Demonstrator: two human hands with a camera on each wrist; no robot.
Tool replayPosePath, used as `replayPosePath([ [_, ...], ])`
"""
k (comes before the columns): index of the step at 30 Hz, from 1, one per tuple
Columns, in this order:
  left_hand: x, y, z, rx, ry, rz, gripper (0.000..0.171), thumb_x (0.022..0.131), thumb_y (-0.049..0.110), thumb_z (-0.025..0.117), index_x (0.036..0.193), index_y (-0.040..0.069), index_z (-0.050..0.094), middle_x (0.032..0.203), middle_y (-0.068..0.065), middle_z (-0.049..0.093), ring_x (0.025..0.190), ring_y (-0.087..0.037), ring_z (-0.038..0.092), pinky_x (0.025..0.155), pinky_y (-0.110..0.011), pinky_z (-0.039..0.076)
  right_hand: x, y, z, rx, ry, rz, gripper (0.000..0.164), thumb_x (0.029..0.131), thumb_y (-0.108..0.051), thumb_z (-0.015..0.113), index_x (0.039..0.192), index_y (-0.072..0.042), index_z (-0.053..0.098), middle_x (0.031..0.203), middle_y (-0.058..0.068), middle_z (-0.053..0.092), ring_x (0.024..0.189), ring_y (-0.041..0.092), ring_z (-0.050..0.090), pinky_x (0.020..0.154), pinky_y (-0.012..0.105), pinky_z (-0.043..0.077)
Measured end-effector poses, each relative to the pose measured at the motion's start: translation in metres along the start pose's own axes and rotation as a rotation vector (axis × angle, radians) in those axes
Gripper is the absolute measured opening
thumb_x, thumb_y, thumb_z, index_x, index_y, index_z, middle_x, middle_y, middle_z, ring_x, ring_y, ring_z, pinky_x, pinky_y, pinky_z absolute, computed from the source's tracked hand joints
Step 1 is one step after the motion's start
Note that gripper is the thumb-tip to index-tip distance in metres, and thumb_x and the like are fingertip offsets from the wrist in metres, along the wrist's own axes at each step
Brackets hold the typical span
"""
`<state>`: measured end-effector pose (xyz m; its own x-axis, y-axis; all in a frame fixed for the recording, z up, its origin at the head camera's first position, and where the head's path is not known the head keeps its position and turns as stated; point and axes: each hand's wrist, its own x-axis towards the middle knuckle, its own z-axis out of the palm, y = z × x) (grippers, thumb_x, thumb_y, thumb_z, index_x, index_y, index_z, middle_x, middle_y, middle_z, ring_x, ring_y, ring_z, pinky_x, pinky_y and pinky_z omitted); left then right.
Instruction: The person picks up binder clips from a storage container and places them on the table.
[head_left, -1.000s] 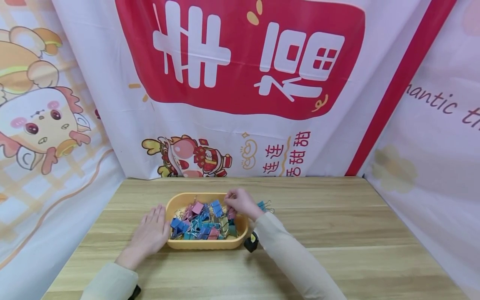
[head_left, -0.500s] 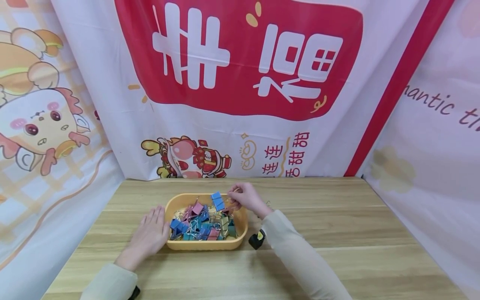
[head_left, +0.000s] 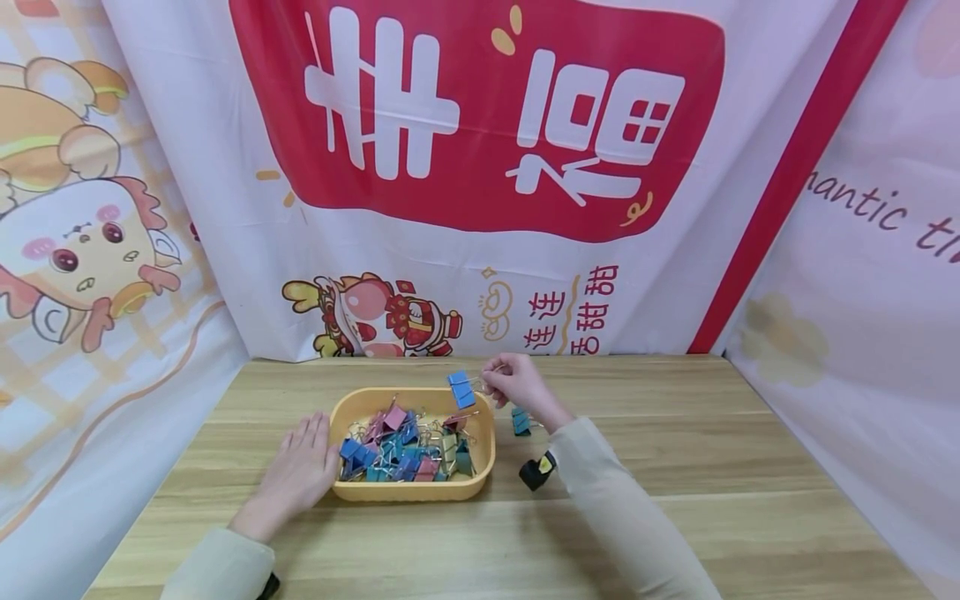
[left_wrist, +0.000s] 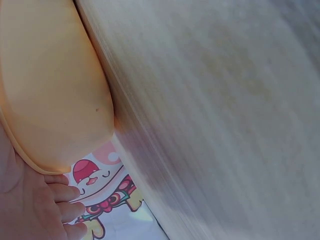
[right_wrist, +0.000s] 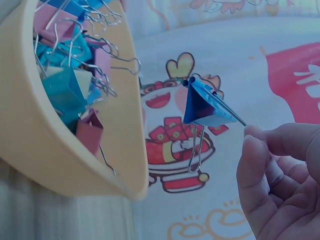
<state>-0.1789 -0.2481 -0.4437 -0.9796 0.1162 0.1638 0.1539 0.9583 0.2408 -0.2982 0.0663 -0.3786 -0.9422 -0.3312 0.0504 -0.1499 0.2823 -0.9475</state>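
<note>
A blue binder clip hangs by one wire handle between the thumb and forefinger of my right hand, over the far right corner of a yellow plastic basket. In the right wrist view the blue clip's body points away from the fingertips, its other handle dangling. Pink, blue, teal, purple and yellowish binder clips lie heaped in the basket. My left hand rests with straight fingers along the basket's left end; the left wrist view shows this hand against the basket wall.
A teal binder clip lies on the wooden table to the right of the basket, close under my right wrist. Printed cloth hangs along the back and both sides of the table.
My right hand has lifted the blue binder clip out of the heap and carried it up and right. A reddish clip stays behind in the basket. The left hand keeps its place.
</note>
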Motion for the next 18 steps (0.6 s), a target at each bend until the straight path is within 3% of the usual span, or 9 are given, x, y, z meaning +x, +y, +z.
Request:
replayPosePath([
  [7, 0.0, -0.001, 0.001, 0.005, 0.004, 0.007, 0.058, 0.098, 0.023, 0.033, 0.135, -0.02, 0.02, 0.141, -0.036, 0.016, 0.129, -0.051, 0.014, 0.105, -0.059, 0.01, -0.004, 0.008, -0.02, 0.015, 0.027, -0.062, 0.007, 0.087, -0.003, 0.059, 0.088, 0.004, 0.059, 0.07, 0.018, 0.062, 0.053, 0.017, 0.057, 0.05, 0.032, 0.054],
  [12, 0.0, -0.002, 0.002, 0.004, 0.007, 0.01, 0.058, 0.098, 0.024, 0.032, 0.135, -0.02, 0.02, 0.141, -0.036, 0.016, 0.128, -0.052, 0.015, 0.104, -0.059, 0.011, -0.004, 0.014, -0.032, 0.005, 0.072, -0.012, 0.012, 0.087, -0.002, 0.058, 0.094, 0.008, 0.058, 0.072, 0.018, 0.062, 0.052, 0.013, 0.055, 0.053, 0.035, 0.055],
  [18, 0.0, -0.002, 0.001, 0.009, 0.01, 0.013, 0.058, 0.098, 0.024, 0.032, 0.135, -0.02, 0.02, 0.141, -0.036, 0.017, 0.128, -0.051, 0.015, 0.104, -0.059, 0.011, -0.005, 0.02, -0.047, 0.008, 0.109, 0.012, 0.009, 0.087, -0.003, 0.058, 0.092, 0.005, 0.058, 0.071, 0.014, 0.062, 0.053, 0.013, 0.055, 0.053, 0.035, 0.055],
])
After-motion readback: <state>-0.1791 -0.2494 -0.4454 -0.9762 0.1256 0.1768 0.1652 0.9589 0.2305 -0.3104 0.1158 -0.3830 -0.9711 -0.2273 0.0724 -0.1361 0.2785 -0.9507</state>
